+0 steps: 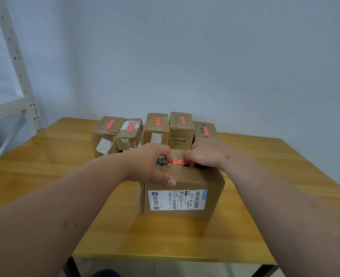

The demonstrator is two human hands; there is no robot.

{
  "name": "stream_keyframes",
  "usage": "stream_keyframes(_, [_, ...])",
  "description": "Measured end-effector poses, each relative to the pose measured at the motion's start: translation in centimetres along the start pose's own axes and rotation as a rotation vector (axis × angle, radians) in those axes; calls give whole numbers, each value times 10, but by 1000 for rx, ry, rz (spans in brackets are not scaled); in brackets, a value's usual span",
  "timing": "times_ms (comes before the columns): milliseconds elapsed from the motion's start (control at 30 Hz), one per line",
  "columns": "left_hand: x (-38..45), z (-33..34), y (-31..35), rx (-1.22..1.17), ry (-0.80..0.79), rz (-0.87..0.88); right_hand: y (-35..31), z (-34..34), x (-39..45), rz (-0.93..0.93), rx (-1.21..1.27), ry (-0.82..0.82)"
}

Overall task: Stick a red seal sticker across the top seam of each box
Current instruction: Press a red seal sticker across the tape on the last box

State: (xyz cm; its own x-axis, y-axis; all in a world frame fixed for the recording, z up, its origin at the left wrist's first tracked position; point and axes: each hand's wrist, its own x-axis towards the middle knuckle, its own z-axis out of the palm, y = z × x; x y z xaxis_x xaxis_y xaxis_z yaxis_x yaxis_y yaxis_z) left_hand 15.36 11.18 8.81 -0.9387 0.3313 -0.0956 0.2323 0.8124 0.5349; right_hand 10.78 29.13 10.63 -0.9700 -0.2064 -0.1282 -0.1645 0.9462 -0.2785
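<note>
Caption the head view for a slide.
Both hands, left hand and right hand, press a red seal sticker onto the front box; five sealed boxes behind.

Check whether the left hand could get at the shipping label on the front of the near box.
Probably yes: the left hand rests on the near box, its thumb just above the uncovered shipping label.

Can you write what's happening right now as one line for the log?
step: sticker going on | left hand and right hand: pressing red seal sticker onto front box | back boxes: five, stickered
</note>
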Motion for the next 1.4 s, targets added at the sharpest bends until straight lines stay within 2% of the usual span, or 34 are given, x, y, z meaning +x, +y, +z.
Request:
stream_keyframes(233, [0, 0, -1, -35, 4, 1, 12, 1, 5, -35, 186, -22])
stream_keyframes(467, [0, 1, -3, -52, 5, 6, 21, 7, 8, -79, 85, 19])
stream_keyframes(667, [1, 1, -3, -57, 4, 7, 29, 16, 5, -121, 138, 102])
stream_keyframes(800, [1, 1, -3, -69, 0, 1, 27, 20, 0, -69, 163, 191])
stream_keyframes(933, [1, 2, -4, -72, 8, 4, 29, 23, 1, 114, 340, 266])
stream_keyframes(1000, [0, 3, -4, -68, 15, 12, 28, 26, 2, 169, 431, 242])
stream_keyframes(1267, [-4, 10, -10, 11, 100, -4, 39, 20, -7, 38, 652, 9])
stream_keyframes(1400, [-7, 10, -5, 92, 139, 18, 36, 15, -9, 50, 627, -37])
